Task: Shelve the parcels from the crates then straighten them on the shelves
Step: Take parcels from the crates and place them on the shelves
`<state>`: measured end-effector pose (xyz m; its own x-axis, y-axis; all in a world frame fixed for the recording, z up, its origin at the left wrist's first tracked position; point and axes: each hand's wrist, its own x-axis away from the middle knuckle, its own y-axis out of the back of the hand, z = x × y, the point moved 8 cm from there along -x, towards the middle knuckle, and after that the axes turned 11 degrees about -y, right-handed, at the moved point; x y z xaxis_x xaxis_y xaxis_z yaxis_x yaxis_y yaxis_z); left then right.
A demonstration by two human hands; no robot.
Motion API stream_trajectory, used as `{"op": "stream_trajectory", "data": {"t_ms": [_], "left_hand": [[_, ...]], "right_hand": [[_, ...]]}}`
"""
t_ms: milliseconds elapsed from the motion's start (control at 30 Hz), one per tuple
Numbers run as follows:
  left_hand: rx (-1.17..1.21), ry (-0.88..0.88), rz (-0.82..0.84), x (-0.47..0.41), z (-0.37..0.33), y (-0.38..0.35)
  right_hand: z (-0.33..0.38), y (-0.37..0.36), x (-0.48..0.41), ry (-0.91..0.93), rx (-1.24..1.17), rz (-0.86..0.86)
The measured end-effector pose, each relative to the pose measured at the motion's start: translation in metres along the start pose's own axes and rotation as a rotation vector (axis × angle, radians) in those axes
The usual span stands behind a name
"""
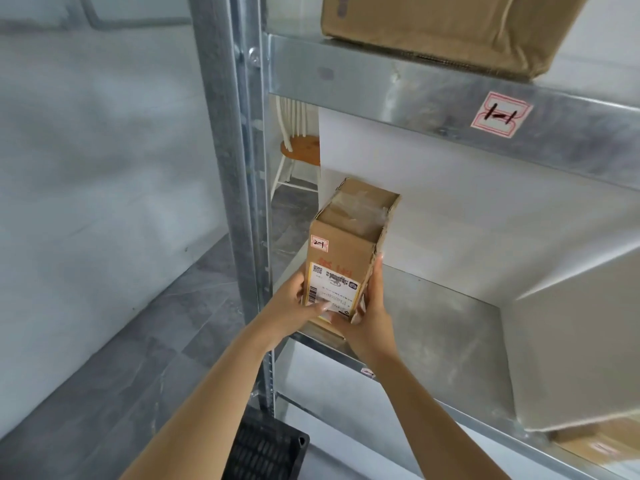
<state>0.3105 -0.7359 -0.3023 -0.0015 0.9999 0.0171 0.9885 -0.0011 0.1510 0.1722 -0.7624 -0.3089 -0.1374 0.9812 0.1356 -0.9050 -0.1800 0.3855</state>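
A small brown cardboard parcel (349,244) with a white shipping label and a "2-1" sticker stands upright at the left front of the middle metal shelf (443,317). My left hand (294,306) holds its left side, thumb lying across the label. My right hand (374,310) holds the right side, fingers straight up along the edge, thumb under the front. A larger brown parcel (446,26) sits on the upper shelf (398,81), overhanging its front a little.
The galvanised upright post (239,188) runs just left of the parcel. A black plastic crate (266,448) stands on the grey tile floor below. Another parcel (599,441) lies on the lower shelf at right. A wooden stool (301,150) stands behind the rack.
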Motion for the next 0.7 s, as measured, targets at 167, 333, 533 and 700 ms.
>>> {"op": "stream_trajectory", "data": {"t_ms": [167, 333, 533, 700], "left_hand": [[0.019, 0.061, -0.042, 0.035, -0.001, -0.007], [0.108, 0.11, -0.173, 0.09, -0.012, -0.006], [0.11, 0.106, -0.331, 0.175, -0.019, 0.014], [0.113, 0.137, -0.526, 0.276, -0.003, 0.042]], "right_hand": [[0.005, 0.015, 0.025, -0.034, -0.113, 0.044], [0.0, 0.027, 0.061, -0.073, -0.107, 0.132], [0.014, 0.009, 0.113, 0.037, -0.054, 0.295], [0.009, -0.038, 0.177, 0.007, 0.014, 0.436]]}}
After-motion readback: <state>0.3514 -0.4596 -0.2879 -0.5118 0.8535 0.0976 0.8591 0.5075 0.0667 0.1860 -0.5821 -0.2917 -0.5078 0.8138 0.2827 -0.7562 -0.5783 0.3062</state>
